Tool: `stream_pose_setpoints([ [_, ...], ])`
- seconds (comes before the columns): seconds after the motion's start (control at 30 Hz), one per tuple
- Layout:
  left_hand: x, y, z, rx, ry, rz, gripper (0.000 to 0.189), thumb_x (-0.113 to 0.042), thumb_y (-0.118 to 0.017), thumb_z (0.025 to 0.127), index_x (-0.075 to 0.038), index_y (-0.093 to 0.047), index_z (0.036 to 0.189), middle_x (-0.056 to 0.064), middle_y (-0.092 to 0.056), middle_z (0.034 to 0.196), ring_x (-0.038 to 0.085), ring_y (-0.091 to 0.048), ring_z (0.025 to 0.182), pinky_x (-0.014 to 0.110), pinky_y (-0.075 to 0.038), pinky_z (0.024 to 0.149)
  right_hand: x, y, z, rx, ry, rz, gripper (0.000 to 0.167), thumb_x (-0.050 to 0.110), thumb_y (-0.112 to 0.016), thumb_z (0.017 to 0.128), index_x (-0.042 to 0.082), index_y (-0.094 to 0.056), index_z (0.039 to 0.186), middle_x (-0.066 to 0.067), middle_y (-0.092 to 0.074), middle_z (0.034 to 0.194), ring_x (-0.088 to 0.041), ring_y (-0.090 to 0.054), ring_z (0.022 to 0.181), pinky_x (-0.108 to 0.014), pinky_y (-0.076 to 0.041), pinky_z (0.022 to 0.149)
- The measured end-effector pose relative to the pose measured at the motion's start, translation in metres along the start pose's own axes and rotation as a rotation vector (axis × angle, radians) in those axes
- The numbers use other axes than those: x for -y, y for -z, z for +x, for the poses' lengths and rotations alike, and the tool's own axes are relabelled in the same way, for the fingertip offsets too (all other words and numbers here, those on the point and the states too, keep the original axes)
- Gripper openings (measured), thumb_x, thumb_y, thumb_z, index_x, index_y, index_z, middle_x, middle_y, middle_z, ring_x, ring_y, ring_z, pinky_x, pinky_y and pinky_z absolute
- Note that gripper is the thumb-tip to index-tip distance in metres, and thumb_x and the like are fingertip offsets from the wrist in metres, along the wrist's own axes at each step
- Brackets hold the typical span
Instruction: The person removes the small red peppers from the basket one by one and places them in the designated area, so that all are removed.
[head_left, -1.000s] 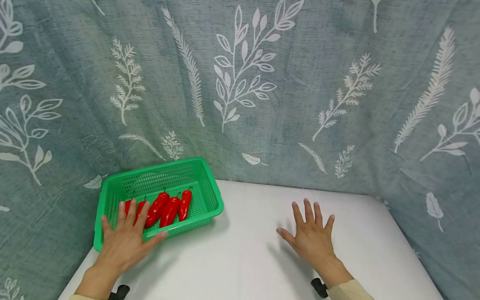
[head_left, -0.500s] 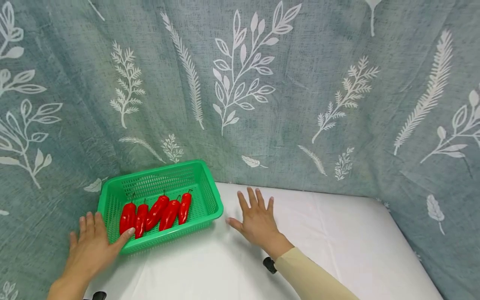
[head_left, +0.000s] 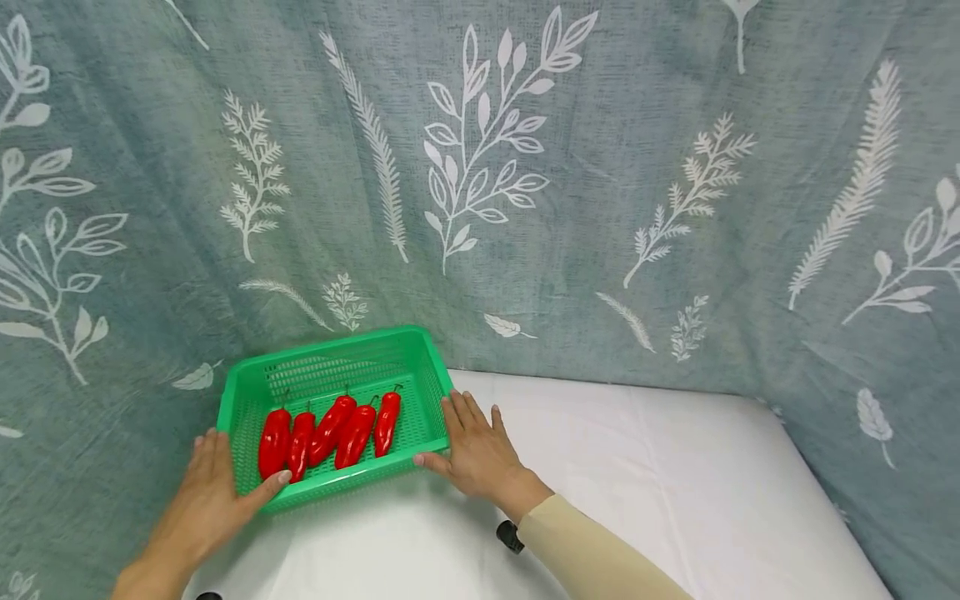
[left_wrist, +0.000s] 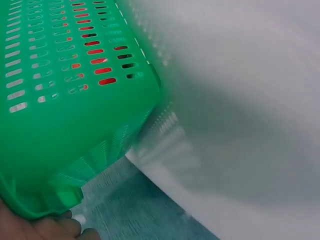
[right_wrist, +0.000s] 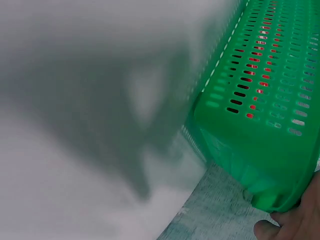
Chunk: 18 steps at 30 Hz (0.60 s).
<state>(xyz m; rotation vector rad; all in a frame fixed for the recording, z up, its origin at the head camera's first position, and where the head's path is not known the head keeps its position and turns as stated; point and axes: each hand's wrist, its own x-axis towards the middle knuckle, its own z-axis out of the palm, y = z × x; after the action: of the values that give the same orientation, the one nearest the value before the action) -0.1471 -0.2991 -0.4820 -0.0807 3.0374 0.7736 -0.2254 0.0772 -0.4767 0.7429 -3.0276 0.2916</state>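
A green plastic basket (head_left: pixel 337 483) with slotted walls is held at its two ends. Several glossy red chili peppers (head_left: pixel 327 431) lie side by side on its floor. At the left end, my left hand (head_left: pixel 206 504) has its fingers along the outer side and its thumb over the front rim. My right hand (head_left: pixel 480 454) grips the right front corner, thumb at the front and fingers against the right side. In the left wrist view, left fingertips (left_wrist: pixel 70 227) show under the rim; right fingertips (right_wrist: pixel 267 229) show likewise in the right wrist view.
A white-covered table (head_left: pixel 637 483) extends right of the basket. Behind it and along both sides hangs a blue-green curtain (head_left: pixel 570 250) with white leaf prints, close to the basket's back and left. A black wrist device (head_left: pixel 510 536) sits below my right wrist.
My left hand went from above the peppers to the basket's left end. My right hand came leftward to its right end. The basket has shifted slightly right since half a second ago.
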Motion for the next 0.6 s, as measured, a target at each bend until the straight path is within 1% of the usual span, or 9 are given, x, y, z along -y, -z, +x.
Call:
stream_pose_setpoints([
  [0.1, -0.012, -0.008, 0.001, -0.001, -0.032, -0.002, 0.129, -0.074, -0.056, 0.097, 0.021, 0.007, 0.157, 0.044, 0.009, 0.166, 0.062, 0.01, 0.154, 0.083, -0.017, 0.115, -0.011, 0.001, -0.018, -0.03, -0.005, 0.003, 0.104, 0.079, -0.041, 0.1, 0.002, -0.022, 0.168, -0.016, -0.022, 0.175, -0.036, -0.018, 0.163, -0.071, -0.023, 0.125],
  [0.2, -0.025, -0.017, 0.005, -0.009, -0.084, 0.001, 0.129, -0.072, -0.061, 0.096, 0.022, 0.003, 0.158, 0.044, 0.004, 0.167, 0.063, 0.003, 0.155, 0.081, -0.02, 0.116, -0.022, 0.002, -0.039, -0.07, -0.027, 0.002, 0.103, 0.076, -0.044, 0.1, 0.0, -0.026, 0.166, -0.018, -0.025, 0.174, -0.038, -0.021, 0.162, -0.072, -0.024, 0.124],
  [0.3, -0.038, -0.025, 0.007, -0.011, -0.136, 0.011, 0.13, -0.072, -0.064, 0.094, 0.021, -0.002, 0.159, 0.044, -0.001, 0.167, 0.062, -0.003, 0.156, 0.079, -0.024, 0.116, -0.031, 0.002, -0.063, -0.116, -0.064, 0.011, 0.102, 0.073, -0.05, 0.1, -0.002, -0.03, 0.164, -0.02, -0.029, 0.172, -0.039, -0.024, 0.161, -0.073, -0.026, 0.122],
  [0.43, -0.058, -0.033, 0.008, 0.007, -0.181, 0.013, 0.132, -0.075, -0.067, 0.09, 0.02, -0.007, 0.16, 0.041, -0.007, 0.169, 0.059, -0.006, 0.157, 0.078, -0.023, 0.118, -0.04, 0.003, -0.095, -0.175, -0.116, 0.039, 0.101, 0.068, -0.059, 0.098, -0.005, -0.033, 0.162, -0.023, -0.032, 0.17, -0.042, -0.027, 0.159, -0.074, -0.029, 0.12],
  [0.6, -0.089, -0.046, 0.01, 0.033, -0.243, 0.029, 0.133, -0.079, -0.067, 0.087, 0.018, -0.014, 0.16, 0.038, -0.013, 0.17, 0.057, -0.009, 0.158, 0.073, -0.024, 0.122, -0.052, 0.008, -0.136, -0.217, -0.191, 0.045, 0.101, 0.064, -0.065, 0.097, -0.007, -0.034, 0.161, -0.024, -0.033, 0.169, -0.043, -0.03, 0.158, -0.075, -0.031, 0.118],
])
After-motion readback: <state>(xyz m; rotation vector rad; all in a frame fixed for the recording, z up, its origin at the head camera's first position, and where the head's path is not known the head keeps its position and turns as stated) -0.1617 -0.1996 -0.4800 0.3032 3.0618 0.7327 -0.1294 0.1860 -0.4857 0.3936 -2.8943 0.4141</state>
